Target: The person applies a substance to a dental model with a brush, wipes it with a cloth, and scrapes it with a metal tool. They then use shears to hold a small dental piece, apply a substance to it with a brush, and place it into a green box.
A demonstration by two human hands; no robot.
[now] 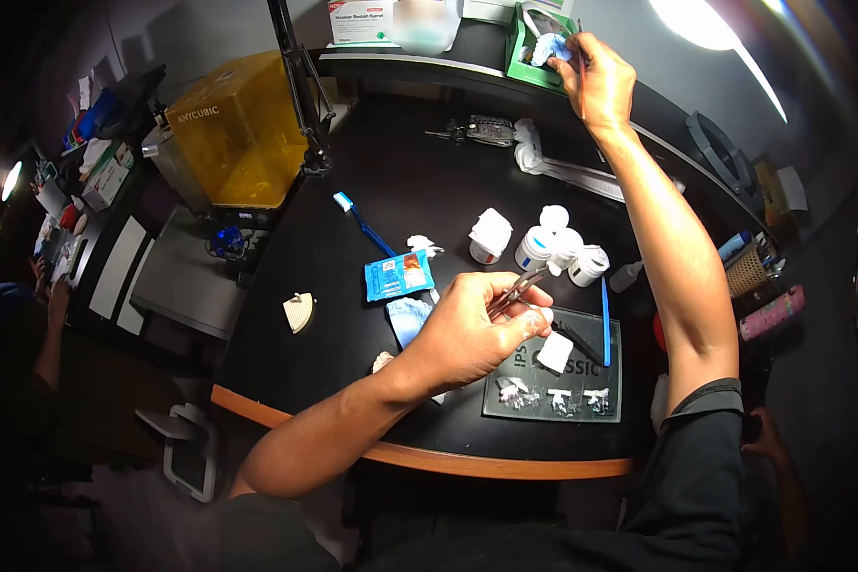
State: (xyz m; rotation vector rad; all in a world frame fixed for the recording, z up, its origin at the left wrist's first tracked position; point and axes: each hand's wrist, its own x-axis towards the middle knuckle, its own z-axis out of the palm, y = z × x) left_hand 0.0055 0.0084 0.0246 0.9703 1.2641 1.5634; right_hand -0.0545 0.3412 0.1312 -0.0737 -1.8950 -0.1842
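Note:
My left hand (477, 329) is closed around a metal clamp-like tool (517, 288), with a small pale piece at its tip (554, 271). Below that hand lies a glass slab (601, 381) marked "IPS Classic", bearing dabs of white paste (559, 400), a folded white square (555, 354) and a dark stick (579, 343). Up at the shelf, my right hand (601, 81) grips a thin dark-reddish stick (581, 27), perhaps a brush. Its fingertips touch a crumpled light-blue tissue (549, 50) at a green box (520, 62).
Several white jars (534, 250) stand behind the slab, beside a blue stick (605, 319). Leftward are a blue packet (398, 276), a toothbrush (364, 225) and a dental cast piece (298, 312). A lamp arm (300, 86) rises near a yellow cover (234, 133). Another person's hand (57, 300) is far left.

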